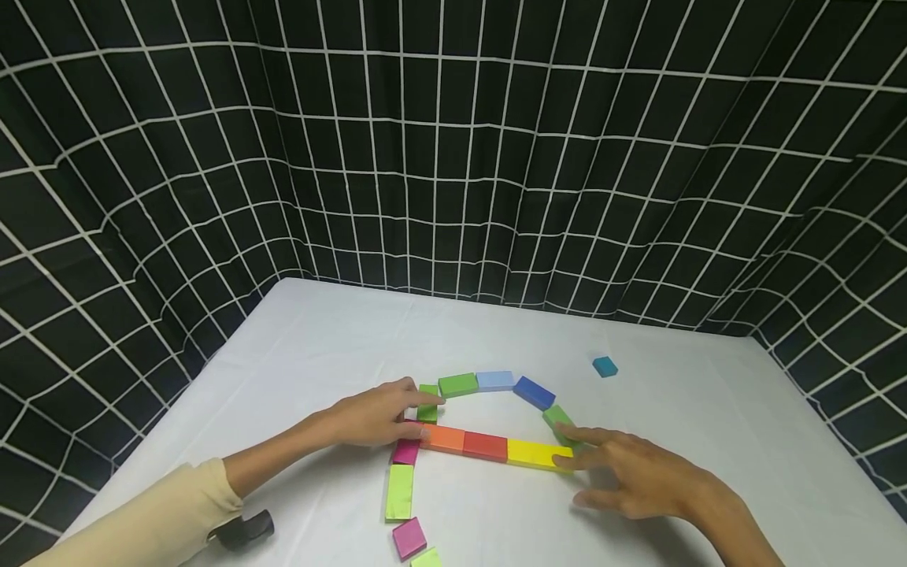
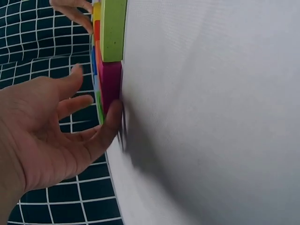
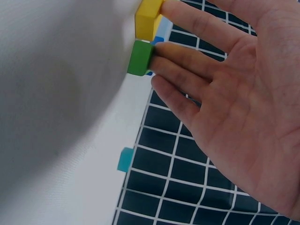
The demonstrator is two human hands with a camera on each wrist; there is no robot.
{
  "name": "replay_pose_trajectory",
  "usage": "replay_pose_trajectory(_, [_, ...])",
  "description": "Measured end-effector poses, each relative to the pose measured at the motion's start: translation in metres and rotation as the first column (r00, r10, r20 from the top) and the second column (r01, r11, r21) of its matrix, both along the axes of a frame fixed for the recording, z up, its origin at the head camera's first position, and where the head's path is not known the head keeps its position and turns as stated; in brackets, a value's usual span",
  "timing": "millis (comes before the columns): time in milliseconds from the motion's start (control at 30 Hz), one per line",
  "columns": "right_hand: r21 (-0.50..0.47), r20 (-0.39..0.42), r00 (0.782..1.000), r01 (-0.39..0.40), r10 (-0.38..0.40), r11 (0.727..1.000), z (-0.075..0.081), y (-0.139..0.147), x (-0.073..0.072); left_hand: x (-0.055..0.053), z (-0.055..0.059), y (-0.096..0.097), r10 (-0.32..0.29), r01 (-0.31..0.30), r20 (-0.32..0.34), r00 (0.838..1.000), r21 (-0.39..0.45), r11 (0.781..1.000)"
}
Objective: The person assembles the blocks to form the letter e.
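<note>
A straight row of an orange block (image 1: 443,438), a red block (image 1: 485,446) and a yellow block (image 1: 531,453) lies on the white table. My left hand (image 1: 372,413) is at the row's left end, fingers loosely spread; in the left wrist view one fingertip touches the magenta block (image 2: 111,82). At the other end my right hand (image 1: 631,476) has its fingers extended, touching the yellow block (image 3: 146,18) and a green block (image 3: 139,57). Behind the row, a green block (image 1: 458,384), a light blue block (image 1: 494,381) and a dark blue block (image 1: 534,392) form an arc.
A lime block (image 1: 399,492) and a magenta cube (image 1: 409,539) continue the line toward the near edge. A teal block (image 1: 605,367) lies apart at the back right. Something dark and cylindrical (image 1: 248,529) shows by the left sleeve. Black gridded cloth (image 1: 453,157) stands behind the table.
</note>
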State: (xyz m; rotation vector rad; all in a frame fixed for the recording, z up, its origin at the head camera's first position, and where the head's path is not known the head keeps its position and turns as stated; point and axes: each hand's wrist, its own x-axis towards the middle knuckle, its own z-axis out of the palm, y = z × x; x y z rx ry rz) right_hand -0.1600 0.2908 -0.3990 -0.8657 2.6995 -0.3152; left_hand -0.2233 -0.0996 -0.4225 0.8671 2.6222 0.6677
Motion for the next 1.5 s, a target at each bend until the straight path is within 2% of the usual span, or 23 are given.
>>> replay_pose_trajectory(167, [0.001,0.001,1.0,0.003,-0.003,1.0,0.0,0.0,0.0,-0.007,0.0,0.008,-0.007,0.006,-0.062,0.998,-0.022,1.0])
replay_pose_trajectory(300, [-0.006,-0.008,1.0,-0.01,0.01,1.0,-0.001,0.0,0.0,-0.01,0.001,0.011,-0.004,0.005,-0.083,0.997,0.009,1.0])
replay_pose_trajectory(467, [-0.008,-0.017,1.0,-0.024,0.024,1.0,-0.002,0.0,-0.002,-0.011,0.002,0.009,0.044,-0.039,-0.094,0.995,0.052,0.998])
replay_pose_trajectory(600, [-0.004,-0.019,1.0,-0.024,0.024,1.0,-0.001,0.0,-0.001,-0.012,0.0,0.004,0.078,-0.072,-0.106,0.991,0.054,0.996])
replay_pose_trajectory(700, [0.004,-0.006,1.0,-0.01,0.01,1.0,-0.001,0.001,-0.001,-0.012,-0.004,0.002,0.078,-0.073,-0.113,0.99,0.05,0.996])
replay_pose_trajectory(867, [0.014,0.011,1.0,0.01,-0.011,1.0,-0.001,0.001,0.0,-0.012,-0.005,0.004,0.066,-0.062,-0.114,0.991,0.039,0.997])
replay_pose_trajectory(1100, [0.009,0.006,1.0,-0.001,0.001,1.0,-0.001,0.001,0.0,-0.011,-0.005,0.007,0.061,-0.059,-0.091,0.994,0.031,0.998])
replay_pose_trajectory(1333, [0.014,-0.001,1.0,0.004,-0.004,1.0,0.0,0.0,0.001,-0.013,-0.007,0.009,0.051,-0.046,-0.076,0.996,0.06,0.997])
replay_pose_trajectory(1500, [0.015,0.0,1.0,0.013,-0.013,1.0,0.0,0.0,0.001,-0.012,-0.004,0.005,0.058,-0.057,-0.025,0.998,0.048,0.997])
